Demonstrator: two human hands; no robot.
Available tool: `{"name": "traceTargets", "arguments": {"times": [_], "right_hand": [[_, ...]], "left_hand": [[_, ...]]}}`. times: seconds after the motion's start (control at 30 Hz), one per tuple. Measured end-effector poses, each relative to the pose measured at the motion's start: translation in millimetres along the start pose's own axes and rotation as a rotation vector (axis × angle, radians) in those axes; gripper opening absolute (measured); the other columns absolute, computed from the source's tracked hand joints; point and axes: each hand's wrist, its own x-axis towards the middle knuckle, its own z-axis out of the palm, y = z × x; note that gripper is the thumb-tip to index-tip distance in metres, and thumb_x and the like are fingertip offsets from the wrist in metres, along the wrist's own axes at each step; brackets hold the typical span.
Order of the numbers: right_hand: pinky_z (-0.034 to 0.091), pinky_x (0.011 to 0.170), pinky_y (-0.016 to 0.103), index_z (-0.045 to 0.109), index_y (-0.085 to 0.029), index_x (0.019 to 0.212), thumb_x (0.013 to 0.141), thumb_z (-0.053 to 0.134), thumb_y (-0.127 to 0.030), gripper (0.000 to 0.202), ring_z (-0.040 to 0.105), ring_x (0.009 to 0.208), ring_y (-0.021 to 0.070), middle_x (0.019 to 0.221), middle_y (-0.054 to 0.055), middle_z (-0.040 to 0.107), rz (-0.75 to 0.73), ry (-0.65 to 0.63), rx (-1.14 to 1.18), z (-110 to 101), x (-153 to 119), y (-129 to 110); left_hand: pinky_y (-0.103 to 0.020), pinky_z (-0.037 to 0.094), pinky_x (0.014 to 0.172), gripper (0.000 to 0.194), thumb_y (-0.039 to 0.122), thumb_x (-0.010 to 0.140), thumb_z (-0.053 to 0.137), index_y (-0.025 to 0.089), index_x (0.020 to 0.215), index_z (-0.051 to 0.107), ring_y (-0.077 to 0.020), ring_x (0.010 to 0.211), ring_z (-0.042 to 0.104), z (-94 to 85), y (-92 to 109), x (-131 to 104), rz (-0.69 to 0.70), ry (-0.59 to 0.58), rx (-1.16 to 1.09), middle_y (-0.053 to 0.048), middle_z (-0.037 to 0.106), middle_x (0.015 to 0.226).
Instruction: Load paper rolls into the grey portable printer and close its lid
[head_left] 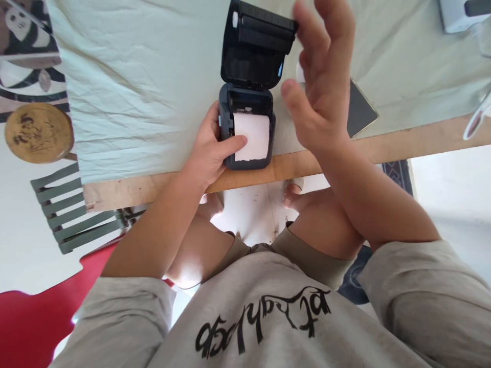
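A small dark portable printer point(248, 164) lies at the table's front edge with its black lid point(255, 46) swung up and back. Inside the compartment sits a white paper roll point(255, 135). My left hand point(215, 145) grips the printer's left side, its thumb resting on the paper. My right hand point(324, 76) is raised to the right of the lid with fingers apart; a fingertip is at the lid's upper right corner, and whether it touches is unclear. Nothing shows in that hand.
A dark flat device point(360, 110) lies behind my right wrist, with a small white object near it. A pale cloth point(146, 92) covers the wooden table point(291, 164). At the upper right is a white device point(458, 15); a round wooden stool point(38, 133) stands left.
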Motion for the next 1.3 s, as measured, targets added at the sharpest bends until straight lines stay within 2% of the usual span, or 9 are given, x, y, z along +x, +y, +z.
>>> {"name": "traceTargets", "arguments": {"times": [0.07,0.13,0.2,0.27,0.37,0.47,0.63,0.8,1.3], "right_hand": [[0.048,0.105,0.033,0.032,-0.039,0.133,0.095,0.039,-0.037,0.038,0.048,0.129,0.0147,0.137,-0.005,0.045,0.112,0.004,0.063,2,-1,5],[0.055,0.094,0.034,0.049,-0.037,0.119,0.094,0.043,-0.039,0.026,0.059,0.111,0.0159,0.115,-0.003,0.058,0.127,0.006,0.059,2,-5,5],[0.056,0.093,0.04,0.061,-0.031,0.099,0.09,0.05,-0.039,0.017,0.062,0.1,0.0185,0.097,0.0,0.061,0.086,-0.047,0.006,0,-9,2],[0.054,0.096,0.045,0.064,-0.028,0.089,0.087,0.055,-0.041,0.016,0.06,0.103,0.0217,0.097,0.003,0.06,0.106,-0.142,-0.047,-3,-14,-1],[0.054,0.095,0.045,0.061,-0.03,0.104,0.081,0.063,-0.047,0.029,0.055,0.114,0.0255,0.115,0.005,0.055,0.199,-0.226,-0.019,-4,-21,-1],[0.055,0.094,0.041,0.044,-0.034,0.129,0.079,0.065,-0.05,0.057,0.052,0.121,0.0257,0.133,0.004,0.047,0.287,-0.27,0.138,0,-28,4],[0.057,0.089,0.037,0.016,-0.037,0.143,0.083,0.059,-0.056,0.076,0.061,0.107,0.0196,0.122,0.003,0.057,0.413,-0.452,0.439,7,-33,5],[0.058,0.083,0.035,0.026,-0.037,0.139,0.078,0.061,-0.065,0.077,0.064,0.099,0.0187,0.114,0.001,0.061,0.49,-0.392,0.504,10,-32,1],[0.058,0.083,0.031,0.032,-0.042,0.134,0.08,0.062,-0.057,0.064,0.063,0.1,0.0179,0.115,-0.002,0.06,0.508,-0.368,0.49,11,-30,-2]], "left_hand": [[-0.035,0.054,0.079,0.048,0.019,0.058,0.079,0.027,0.101,0.059,-0.0208,0.086,0.065,-1.6,-1,1,0.0,-0.012,0.012,-0.001,0.064,0.093],[-0.034,0.054,0.077,0.048,0.019,0.058,0.078,0.027,0.101,0.059,-0.0196,0.084,0.065,-1.8,-2,1,0.006,-0.021,0.003,0.0,0.064,0.091],[-0.033,0.055,0.076,0.048,0.019,0.059,0.078,0.027,0.102,0.058,-0.0192,0.083,0.065,-1.6,-2,1,0.007,-0.02,-0.017,0.0,0.063,0.091],[-0.034,0.055,0.077,0.048,0.019,0.06,0.077,0.027,0.103,0.057,-0.0203,0.087,0.066,-1.9,-2,1,0.001,-0.017,-0.026,0.0,0.064,0.093],[-0.033,0.056,0.077,0.053,0.02,0.061,0.077,0.029,0.108,0.056,-0.0226,0.095,0.066,-3.3,-3,1,0.004,-0.038,-0.023,-0.001,0.064,0.099],[-0.034,0.055,0.08,0.055,0.024,0.061,0.078,0.03,0.111,0.056,-0.0248,0.102,0.064,-3.5,-3,-1,0.04,-0.09,-0.039,-0.002,0.064,0.103],[-0.034,0.054,0.081,0.037,0.035,0.071,0.073,0.029,0.106,0.06,-0.0241,0.1,0.065,3.1,0,-6,0.109,-0.056,-0.018,-0.003,0.064,0.101],[-0.032,0.054,0.075,0.034,0.031,0.071,0.073,0.028,0.103,0.061,-0.0228,0.093,0.066,7.6,4,-9,0.086,-0.04,0.017,-0.003,0.064,0.096],[-0.034,0.055,0.077,0.028,0.034,0.076,0.069,0.028,0.102,0.06,-0.0246,0.098,0.065,8.6,8,-9,0.02,-0.044,0.004,-0.004,0.065,0.096]]}}
